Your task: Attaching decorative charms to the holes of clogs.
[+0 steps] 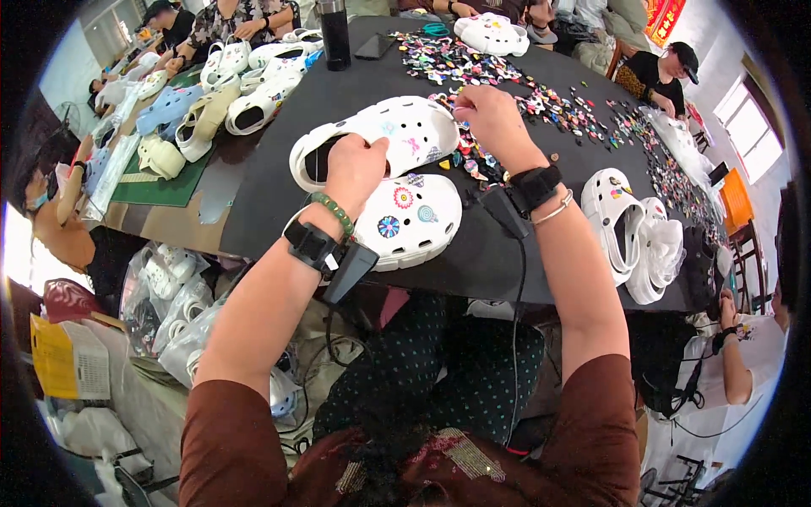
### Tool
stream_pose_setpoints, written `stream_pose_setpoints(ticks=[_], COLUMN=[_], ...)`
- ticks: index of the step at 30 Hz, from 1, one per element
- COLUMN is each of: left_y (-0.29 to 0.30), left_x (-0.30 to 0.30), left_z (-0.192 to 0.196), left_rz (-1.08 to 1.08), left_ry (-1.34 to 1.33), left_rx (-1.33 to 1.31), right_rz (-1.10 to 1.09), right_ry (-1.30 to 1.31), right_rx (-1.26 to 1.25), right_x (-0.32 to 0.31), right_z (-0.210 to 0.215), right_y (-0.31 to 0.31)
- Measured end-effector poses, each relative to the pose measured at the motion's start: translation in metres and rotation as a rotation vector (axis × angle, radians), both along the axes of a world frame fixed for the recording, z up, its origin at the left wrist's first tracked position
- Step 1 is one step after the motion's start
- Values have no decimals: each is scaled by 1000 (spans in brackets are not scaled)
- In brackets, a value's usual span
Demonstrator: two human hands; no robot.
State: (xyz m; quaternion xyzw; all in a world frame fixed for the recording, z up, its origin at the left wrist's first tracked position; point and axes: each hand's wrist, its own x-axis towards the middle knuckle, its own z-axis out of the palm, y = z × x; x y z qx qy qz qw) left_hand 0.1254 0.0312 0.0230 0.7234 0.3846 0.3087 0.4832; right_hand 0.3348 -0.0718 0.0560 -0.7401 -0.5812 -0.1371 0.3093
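My left hand point(355, 169) is closed on a white clog point(400, 118), its fingers inside the foot opening and its thumb on the upper. Small charms in pink, blue and a checked pattern sit in some of that clog's holes. My right hand point(497, 118) is pinched just beyond the toe, above loose shoe charms point(473, 162); what its fingertips hold is too small to make out. Nearer to me, below my left hand, lies a second white clog point(414, 245) with flower and swirl charms on it.
Loose charms point(557, 110) spread across the black table point(541, 253). At the right stand more white clogs point(612, 224). A black bottle point(334, 38) and a phone point(375, 46) are at the back. Clogs point(203, 118) crowd the left table. Several people work around. Cables hang from my wrists.
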Motion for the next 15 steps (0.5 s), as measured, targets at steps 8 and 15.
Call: stream_pose_setpoints(ticks=[8, 15], left_y=[3, 1], left_x=[5, 4], left_z=[-4, -2], left_rz=[-7, -21], left_ry=[7, 31], left_rx=[33, 84], right_rz=[106, 218], right_ry=[491, 406], right_rx=[-102, -169], right_x=[14, -19], right_z=[-2, 6], right_y=[-3, 18])
